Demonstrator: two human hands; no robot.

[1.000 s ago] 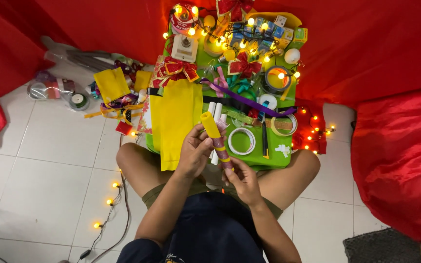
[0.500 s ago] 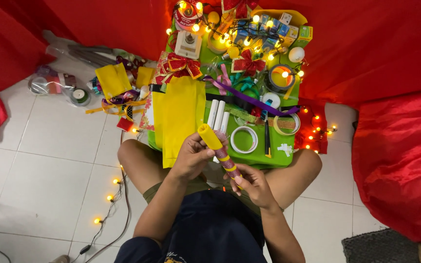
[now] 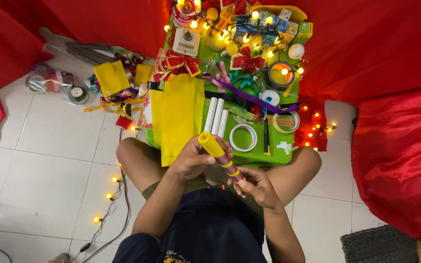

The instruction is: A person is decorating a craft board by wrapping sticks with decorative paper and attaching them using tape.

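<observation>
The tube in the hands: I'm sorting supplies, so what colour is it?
Yellow tube, glittery red bands lower down; head view.

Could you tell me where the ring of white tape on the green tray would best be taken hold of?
Probably from above, pinching the white tape ring through its open centre: it lies flat on the green tray, with its rim clear.

Tilted yellow roll (image 3: 219,155) with glittery band, above lap

A green tray (image 3: 288,157) holds tape rolls (image 3: 242,137), white tubes (image 3: 217,116), red bows (image 3: 247,61) and lit string lights (image 3: 249,34); yellow paper (image 3: 179,114) lies beside them.
</observation>
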